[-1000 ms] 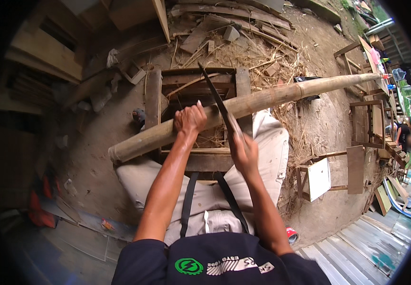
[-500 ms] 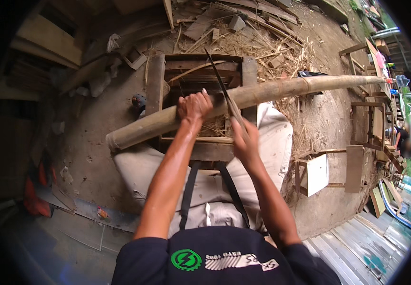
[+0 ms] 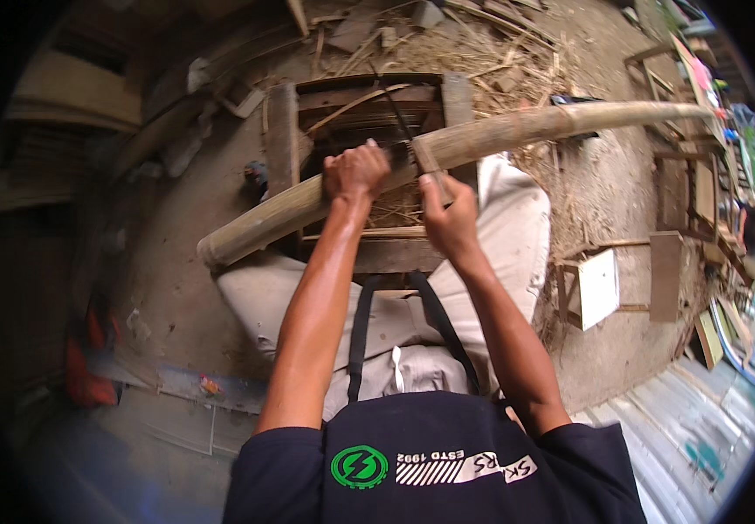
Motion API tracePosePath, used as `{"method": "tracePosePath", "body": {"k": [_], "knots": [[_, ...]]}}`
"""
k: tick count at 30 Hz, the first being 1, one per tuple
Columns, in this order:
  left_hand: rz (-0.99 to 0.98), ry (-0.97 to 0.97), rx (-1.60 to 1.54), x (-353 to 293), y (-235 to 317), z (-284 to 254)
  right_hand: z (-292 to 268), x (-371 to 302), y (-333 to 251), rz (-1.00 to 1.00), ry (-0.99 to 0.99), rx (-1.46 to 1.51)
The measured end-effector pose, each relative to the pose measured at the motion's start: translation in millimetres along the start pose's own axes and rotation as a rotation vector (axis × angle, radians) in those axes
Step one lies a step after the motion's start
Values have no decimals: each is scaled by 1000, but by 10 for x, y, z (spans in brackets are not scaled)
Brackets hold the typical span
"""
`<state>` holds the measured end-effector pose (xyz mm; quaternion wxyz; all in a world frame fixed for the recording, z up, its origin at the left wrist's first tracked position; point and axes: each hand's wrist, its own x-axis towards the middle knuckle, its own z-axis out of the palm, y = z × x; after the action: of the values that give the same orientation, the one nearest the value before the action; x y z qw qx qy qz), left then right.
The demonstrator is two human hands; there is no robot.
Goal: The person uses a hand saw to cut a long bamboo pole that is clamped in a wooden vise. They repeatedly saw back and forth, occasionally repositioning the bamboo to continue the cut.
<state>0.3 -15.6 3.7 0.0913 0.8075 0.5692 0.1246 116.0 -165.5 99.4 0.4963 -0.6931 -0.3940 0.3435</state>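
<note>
A long, thick bamboo pole (image 3: 499, 137) lies slantwise across a dark wooden frame (image 3: 283, 131) in front of me, its near-left end low and its thin end far to the right. My left hand (image 3: 356, 175) is closed over the pole, left of the middle. In my right hand (image 3: 451, 214) is the wooden handle of what looks like a handsaw (image 3: 427, 157). Its narrow dark blade points away from me and crosses the pole just right of my left hand. Where the blade meets the bamboo is partly blurred.
Bamboo strips and wood scraps (image 3: 517, 61) litter the dirt floor beyond the frame. A small white-topped stool (image 3: 598, 290) and wooden frames (image 3: 692, 188) stand at the right. Stacked boards (image 3: 72, 96) are at the left. Corrugated metal sheet (image 3: 657, 454) lies lower right.
My right hand and the saw have moved forward, away from me. The left hand keeps its hold on the pole. The whole view has shifted slightly.
</note>
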Motion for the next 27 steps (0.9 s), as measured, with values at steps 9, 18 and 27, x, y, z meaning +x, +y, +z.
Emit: {"method": "tracePosePath", "body": {"k": [9,18,27], "knots": [[-49,-88,-163,28,22,48,-603,-1005,-433,-7,-76,-65],[-41,-79,-142,57,-16,90,-718,-1254,-630,126,-142,-68],[-102,-200,-86,170,19,-155,95,-150,458,-12,27,151]]}}
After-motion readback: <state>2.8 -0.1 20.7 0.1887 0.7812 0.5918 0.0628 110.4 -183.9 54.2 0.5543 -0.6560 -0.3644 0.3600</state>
